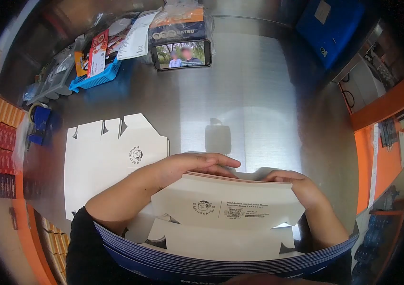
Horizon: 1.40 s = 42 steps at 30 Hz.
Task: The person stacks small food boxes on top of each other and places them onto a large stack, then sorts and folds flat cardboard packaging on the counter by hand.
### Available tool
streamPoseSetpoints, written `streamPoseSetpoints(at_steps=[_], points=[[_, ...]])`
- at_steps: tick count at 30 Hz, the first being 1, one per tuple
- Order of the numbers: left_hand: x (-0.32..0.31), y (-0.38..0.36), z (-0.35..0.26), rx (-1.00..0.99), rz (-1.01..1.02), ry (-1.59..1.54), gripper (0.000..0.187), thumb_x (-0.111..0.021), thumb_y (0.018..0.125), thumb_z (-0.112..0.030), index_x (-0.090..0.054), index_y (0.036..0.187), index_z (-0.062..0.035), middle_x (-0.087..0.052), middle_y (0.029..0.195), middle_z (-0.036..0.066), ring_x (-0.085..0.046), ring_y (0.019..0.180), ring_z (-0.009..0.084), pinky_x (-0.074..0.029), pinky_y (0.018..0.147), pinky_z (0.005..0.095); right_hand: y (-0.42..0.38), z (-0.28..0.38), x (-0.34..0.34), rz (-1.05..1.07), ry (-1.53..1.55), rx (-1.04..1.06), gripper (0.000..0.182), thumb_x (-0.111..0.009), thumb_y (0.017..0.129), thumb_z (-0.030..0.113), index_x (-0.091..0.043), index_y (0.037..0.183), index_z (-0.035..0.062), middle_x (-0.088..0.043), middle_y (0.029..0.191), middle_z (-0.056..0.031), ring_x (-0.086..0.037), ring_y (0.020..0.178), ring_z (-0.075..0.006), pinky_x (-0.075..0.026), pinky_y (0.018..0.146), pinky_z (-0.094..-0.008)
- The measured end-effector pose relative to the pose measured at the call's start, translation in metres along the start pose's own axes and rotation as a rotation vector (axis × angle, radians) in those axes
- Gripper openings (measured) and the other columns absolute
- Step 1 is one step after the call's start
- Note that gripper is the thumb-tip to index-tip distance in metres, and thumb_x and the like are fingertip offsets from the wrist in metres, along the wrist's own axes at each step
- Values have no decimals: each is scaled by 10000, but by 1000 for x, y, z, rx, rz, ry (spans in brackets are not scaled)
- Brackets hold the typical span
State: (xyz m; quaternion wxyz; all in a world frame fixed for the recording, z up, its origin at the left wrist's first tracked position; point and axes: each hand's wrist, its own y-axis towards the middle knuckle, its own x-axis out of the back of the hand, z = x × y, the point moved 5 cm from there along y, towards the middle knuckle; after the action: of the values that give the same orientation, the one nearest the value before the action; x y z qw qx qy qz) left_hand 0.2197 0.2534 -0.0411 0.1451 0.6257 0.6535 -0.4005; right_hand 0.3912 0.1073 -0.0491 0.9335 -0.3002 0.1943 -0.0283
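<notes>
Head view: near edge of counter; left hand open-fingered, right hand curled, grip unclear, both behind carton blanks, presumably steadying them.

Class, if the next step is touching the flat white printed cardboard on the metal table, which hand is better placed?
Probably the left hand: nearer the flat white printed cardboard, its forearm overlaps it in view; the right hand is at the right end of the white, navy-edged cardboard stack.

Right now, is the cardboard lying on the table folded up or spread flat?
Spread flat: the cardboard lies level on the table, no sides raised.
</notes>
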Motion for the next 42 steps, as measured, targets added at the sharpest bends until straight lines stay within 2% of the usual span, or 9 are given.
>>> streamPoseSetpoints(at_steps=[10, 16, 25, 27, 42], points=[[4, 1, 2, -22, 43, -8, 565, -475, 890, -369, -397, 1323, -15, -510, 1245, 187, -478, 1180, 253, -349, 1007, 331, -1, 3, -4, 2, -6, 6, 299, -499, 891, 175, -580, 1092, -30, -616, 1000, -101, -581, 913, -166, -455, 797, -263], [5, 1, 3, -3, 29, -33, 550, -467, 894, -353, -399, 1323, -16, -510, 1241, 178, -478, 1176, 249, -355, 1003, 326, -1, 5, -5, 2, -47, 17, 322, -494, 893, 216, -585, 1080, -31, -614, 973, -98, -580, 897, -165, -452, 785, -255], [-1, -2, -1, 3, -16, 14, 553, -460, 894, -369, -400, 1328, -32, -509, 1243, 174, -475, 1180, 250, -351, 1005, 332, 0, 3, -4, 4, -6, -8, 298, -506, 891, 196, -590, 1078, -20, -617, 984, -89, -576, 897, -154, -451, 785, -254], [-4, -3, -2, 23, -20, -21, 592, -481, 870, -343, -363, 1332, 8, -470, 1274, 226, -443, 1221, 286, -306, 1041, 361, 1, 0, 0, 0, -20, 7, 301, -506, 892, 200, -589, 1079, -21, -616, 989, -90, -575, 899, -153, -450, 788, -255], [-5, -3, -3, -1, -16, -19, 598, -479, 869, -341, -356, 1337, 10, -477, 1267, 230, -460, 1205, 282, -320, 1034, 353, 0, 2, -1, 8, -20, 13, 297, -513, 888, 188, -589, 1089, -16, -618, 1008, -92, -574, 920, -156, -445, 812, -260]])
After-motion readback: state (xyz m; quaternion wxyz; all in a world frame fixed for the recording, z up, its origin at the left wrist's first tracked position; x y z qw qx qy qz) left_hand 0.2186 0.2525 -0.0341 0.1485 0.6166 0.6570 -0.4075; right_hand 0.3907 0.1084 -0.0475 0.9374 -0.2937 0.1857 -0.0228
